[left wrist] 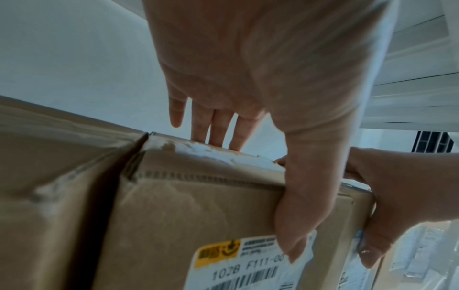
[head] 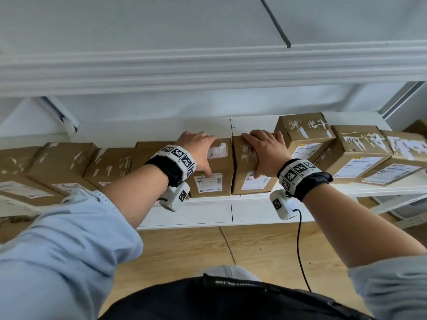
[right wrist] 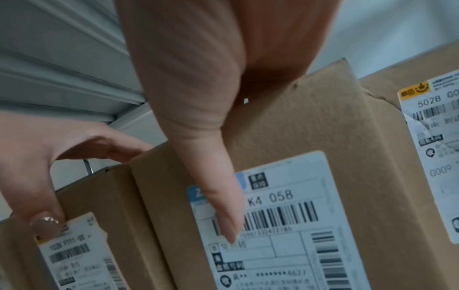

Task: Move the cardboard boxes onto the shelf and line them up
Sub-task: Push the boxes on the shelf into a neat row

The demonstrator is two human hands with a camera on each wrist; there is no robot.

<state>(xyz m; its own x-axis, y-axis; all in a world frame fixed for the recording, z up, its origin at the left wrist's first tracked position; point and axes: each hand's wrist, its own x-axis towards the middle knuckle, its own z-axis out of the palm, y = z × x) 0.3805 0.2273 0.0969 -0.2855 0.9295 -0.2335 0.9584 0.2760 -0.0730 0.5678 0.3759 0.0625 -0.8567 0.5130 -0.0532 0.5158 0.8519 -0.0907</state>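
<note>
head view, person facing a white shelf [head: 254, 211] that carries a row of cardboard boxes. left hand [head: 198, 151] lies over the top of a box with a yellow-cornered label [head: 215, 172], fingers spread across the top face and thumb down the front face beside the label; the left wrist view shows the fingers [left wrist: 218, 127] reaching over the box's far top edge and the thumb pressed on the front. right hand [head: 265, 151] clasps the adjoining box with a blue-cornered label [head: 249, 174] in the same way, palm on top, thumb [right wrist: 218, 196] lying down across the label marked "k4 058". the two held boxes stand upright at mid-shelf, side by side with only a narrow seam between them, front faces near the shelf's front edge. further boxes continue to the left [head: 62, 165] and to the right [head: 302, 135], the right-hand ones turned at an angle to the shelf edge. a wooden floor [head: 254, 255] lies below.
</note>
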